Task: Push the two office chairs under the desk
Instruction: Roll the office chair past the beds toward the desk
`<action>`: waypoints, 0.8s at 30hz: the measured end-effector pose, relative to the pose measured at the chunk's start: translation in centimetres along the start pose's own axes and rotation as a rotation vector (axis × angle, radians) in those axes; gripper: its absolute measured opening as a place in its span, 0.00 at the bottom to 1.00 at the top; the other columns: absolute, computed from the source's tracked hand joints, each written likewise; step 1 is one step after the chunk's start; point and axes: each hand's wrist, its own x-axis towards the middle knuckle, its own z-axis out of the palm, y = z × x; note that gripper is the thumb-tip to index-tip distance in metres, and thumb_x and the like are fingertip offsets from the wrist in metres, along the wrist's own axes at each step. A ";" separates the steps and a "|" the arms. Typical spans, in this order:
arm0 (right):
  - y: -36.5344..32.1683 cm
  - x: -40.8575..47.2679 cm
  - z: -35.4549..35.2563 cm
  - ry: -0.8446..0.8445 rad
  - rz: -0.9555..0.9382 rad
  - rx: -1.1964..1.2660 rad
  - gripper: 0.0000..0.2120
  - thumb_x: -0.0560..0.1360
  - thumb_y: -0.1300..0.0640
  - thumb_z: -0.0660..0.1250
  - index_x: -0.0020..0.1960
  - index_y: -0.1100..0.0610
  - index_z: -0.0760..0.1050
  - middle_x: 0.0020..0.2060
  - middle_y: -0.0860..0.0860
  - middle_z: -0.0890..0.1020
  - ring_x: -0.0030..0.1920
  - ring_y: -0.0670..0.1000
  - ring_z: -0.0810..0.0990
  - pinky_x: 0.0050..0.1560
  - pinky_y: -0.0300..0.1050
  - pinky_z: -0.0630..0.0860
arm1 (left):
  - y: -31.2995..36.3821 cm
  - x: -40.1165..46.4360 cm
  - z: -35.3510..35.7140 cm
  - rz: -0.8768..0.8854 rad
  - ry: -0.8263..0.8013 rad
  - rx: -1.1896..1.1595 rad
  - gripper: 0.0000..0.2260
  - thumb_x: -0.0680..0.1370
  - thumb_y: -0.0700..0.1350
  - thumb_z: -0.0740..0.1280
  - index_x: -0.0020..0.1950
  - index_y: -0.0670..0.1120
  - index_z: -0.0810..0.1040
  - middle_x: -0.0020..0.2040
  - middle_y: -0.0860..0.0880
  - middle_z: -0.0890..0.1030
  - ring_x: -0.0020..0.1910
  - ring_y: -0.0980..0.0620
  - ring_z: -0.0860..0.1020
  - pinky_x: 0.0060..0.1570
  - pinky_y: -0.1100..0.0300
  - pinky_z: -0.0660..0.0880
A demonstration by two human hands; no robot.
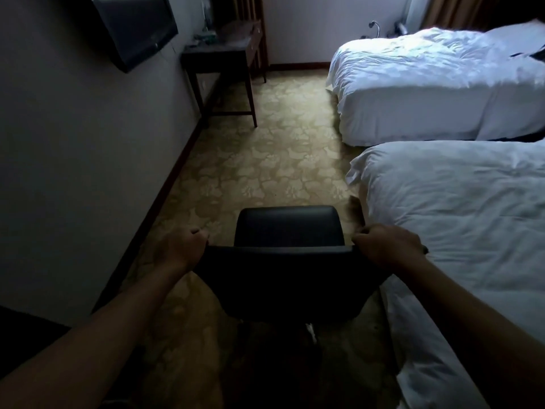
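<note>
Dim bedroom, carpet: left hand, right hand gripping chair backrest; next, likely roll to counter.

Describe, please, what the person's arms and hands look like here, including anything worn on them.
Both forearms are bare right up to the frame's edge, with no sleeves in view. The left hand and the right hand are ungloved, and no watch, ring or bracelet shows. The dim light hides finer detail such as markings or nails.
</note>
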 end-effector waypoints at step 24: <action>-6.0 36.2 -6.5 0.134 0.018 0.104 0.14 0.75 0.46 0.59 0.39 0.52 0.78 0.32 0.49 0.77 0.31 0.47 0.71 0.32 0.40 0.60 | 14.5 38.4 1.6 0.068 0.019 0.004 0.16 0.76 0.48 0.60 0.30 0.43 0.74 0.33 0.45 0.78 0.33 0.45 0.74 0.31 0.57 0.63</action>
